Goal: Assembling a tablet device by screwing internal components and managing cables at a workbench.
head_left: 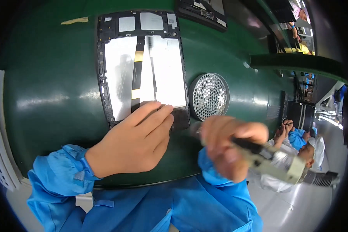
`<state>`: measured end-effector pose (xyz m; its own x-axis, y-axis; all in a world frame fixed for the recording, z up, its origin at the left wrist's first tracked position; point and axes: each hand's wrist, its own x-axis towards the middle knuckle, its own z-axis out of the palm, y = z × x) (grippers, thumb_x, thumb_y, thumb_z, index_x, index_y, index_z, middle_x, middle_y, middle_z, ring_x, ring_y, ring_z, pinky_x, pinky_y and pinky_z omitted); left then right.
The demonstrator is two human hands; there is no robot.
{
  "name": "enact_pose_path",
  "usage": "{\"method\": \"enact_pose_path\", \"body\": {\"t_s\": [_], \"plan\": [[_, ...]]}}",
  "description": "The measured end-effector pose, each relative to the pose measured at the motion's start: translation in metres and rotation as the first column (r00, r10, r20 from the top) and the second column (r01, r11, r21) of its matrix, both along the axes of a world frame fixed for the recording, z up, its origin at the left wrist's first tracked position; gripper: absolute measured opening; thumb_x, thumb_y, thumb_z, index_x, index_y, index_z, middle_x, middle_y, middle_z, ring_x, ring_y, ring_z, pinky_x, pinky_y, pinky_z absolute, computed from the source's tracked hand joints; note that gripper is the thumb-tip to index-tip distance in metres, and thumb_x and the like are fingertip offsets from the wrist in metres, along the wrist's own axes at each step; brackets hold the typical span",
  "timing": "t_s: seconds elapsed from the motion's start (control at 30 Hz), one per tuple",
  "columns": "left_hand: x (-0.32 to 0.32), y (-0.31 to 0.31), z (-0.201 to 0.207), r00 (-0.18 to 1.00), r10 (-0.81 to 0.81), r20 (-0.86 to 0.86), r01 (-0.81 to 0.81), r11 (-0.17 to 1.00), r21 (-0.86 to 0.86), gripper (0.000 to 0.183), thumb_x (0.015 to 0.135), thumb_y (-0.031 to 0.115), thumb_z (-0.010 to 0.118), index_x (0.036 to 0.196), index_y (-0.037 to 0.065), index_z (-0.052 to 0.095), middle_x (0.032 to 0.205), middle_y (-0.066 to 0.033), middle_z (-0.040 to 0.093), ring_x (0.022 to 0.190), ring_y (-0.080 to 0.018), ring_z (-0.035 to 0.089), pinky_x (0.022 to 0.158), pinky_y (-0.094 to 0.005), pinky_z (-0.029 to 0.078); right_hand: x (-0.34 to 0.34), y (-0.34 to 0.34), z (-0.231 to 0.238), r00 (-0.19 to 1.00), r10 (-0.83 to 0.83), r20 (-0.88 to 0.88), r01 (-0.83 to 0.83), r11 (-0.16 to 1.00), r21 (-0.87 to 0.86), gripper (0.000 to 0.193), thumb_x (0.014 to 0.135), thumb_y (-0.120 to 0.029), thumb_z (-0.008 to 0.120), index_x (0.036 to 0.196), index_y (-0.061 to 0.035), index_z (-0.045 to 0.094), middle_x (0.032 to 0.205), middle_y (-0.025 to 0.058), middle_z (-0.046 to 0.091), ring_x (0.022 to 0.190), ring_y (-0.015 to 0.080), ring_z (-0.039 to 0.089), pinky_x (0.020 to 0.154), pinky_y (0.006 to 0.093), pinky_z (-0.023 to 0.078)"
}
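A black tablet housing (101, 65) with shiny silver plates and a black-and-gold strip lies on the green worktop. My left hand (133, 143) rests over its near edge, fingers stretched out and lying on the surface. Just right of the housing stands a round grey dish (227, 92) with a grid of many small holes; shiny bits show in it, too small to name. My right hand (232, 145), blurred by motion, is wrapped around a pale electric screwdriver (278, 166) near the dish. Its tip points left and is smeared.
Another dark device housing (203, 13) lies at the back of the green worktop (50, 73). A yellowish strip (74, 21) is at the far left. A dark green bar (294, 62) crosses at the right. Co-workers sit beyond, one in a white cap (319, 150).
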<state>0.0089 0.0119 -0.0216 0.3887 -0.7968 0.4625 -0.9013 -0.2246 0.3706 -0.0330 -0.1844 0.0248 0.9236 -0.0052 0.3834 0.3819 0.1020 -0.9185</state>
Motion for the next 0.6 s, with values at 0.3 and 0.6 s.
{"method": "enact_pose_path", "body": {"t_s": [0.3,0.6], "plan": [[-0.017,-0.017,0.006,0.976,0.158,0.152,-0.171,0.982,0.078,0.025,0.072,0.002,0.065,0.097,-0.006,0.065,0.097,-0.0165,0.06,0.089,-0.0293,0.058,0.078,-0.0402,0.049,-0.001,-0.096,-0.011,0.917,-0.389,0.086,0.386,0.921,0.049,0.034,0.08,-0.008,0.055,0.111,0.0025,0.048,0.067,0.0109,0.05,0.058,0.0202,0.049,0.065,0.0403,0.046],[-0.029,-0.029,0.01,0.943,0.257,0.212,-0.279,0.957,0.078,0.024,0.067,0.002,0.072,0.085,-0.01,0.063,0.084,-0.0148,0.056,0.08,-0.0279,0.057,0.065,-0.0377,0.048,-0.011,-0.109,-0.02,0.881,-0.464,0.091,0.457,0.885,0.091,0.033,0.078,-0.002,0.058,0.11,0.0038,0.05,0.069,0.0078,0.053,0.059,0.017,0.051,0.065,0.0369,0.048]]}}
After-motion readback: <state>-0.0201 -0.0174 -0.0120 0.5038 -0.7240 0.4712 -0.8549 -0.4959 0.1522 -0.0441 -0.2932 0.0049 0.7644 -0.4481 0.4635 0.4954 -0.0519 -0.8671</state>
